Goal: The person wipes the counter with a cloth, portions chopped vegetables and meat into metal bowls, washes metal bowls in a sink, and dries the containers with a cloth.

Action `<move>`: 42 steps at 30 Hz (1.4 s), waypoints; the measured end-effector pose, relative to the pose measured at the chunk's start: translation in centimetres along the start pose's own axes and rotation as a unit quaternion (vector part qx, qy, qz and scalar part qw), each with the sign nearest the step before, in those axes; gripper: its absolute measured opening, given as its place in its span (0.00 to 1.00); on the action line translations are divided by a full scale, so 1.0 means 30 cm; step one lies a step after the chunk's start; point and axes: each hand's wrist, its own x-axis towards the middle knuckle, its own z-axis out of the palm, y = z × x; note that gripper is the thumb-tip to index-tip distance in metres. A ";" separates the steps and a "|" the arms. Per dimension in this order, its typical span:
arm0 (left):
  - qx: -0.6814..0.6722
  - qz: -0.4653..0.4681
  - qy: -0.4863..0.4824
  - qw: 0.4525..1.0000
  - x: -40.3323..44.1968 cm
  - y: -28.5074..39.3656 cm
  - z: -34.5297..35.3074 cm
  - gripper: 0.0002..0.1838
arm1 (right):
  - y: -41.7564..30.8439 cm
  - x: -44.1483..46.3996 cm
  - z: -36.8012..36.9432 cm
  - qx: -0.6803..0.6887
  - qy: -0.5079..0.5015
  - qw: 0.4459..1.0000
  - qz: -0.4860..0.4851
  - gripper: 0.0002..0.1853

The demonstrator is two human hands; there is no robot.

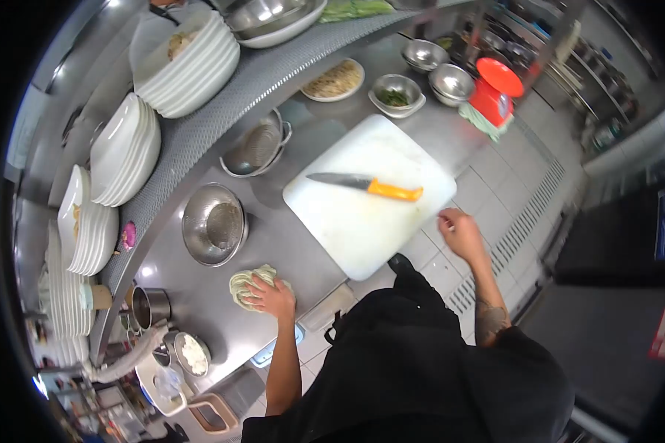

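My left hand (273, 297) lies on a crumpled pale green cloth (245, 289) on the steel counter, its fingers spread over the fabric. Off the near right edge of the white cutting board (347, 229), my right hand (462, 232) hangs with curled fingers, and I see nothing in them. Flat across the board rests a knife (391, 190) with an orange handle, its dark blade pointing left. Neither hand touches the knife.
A steel bowl (214, 224) and a strainer (258, 148) stand left of the board. Behind it are a plate of pale shreds (336, 80), a bowl of chopped greens (394, 96) and a red scale (495, 92). Stacked white dishes (188, 66) line the raised shelf (199, 125).
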 end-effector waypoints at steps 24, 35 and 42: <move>-0.019 0.039 0.098 0.994 -0.193 0.191 0.037 0.36 | 0.551 0.668 0.152 -0.209 0.118 0.948 -0.211 0.05; -0.005 0.019 0.083 0.996 -0.193 0.185 0.046 0.37 | 0.557 0.671 0.146 -0.165 0.091 0.961 -0.202 0.04; 0.001 0.021 0.098 0.995 -0.190 0.187 0.043 0.37 | 0.567 0.675 0.152 -0.178 0.073 0.962 -0.192 0.05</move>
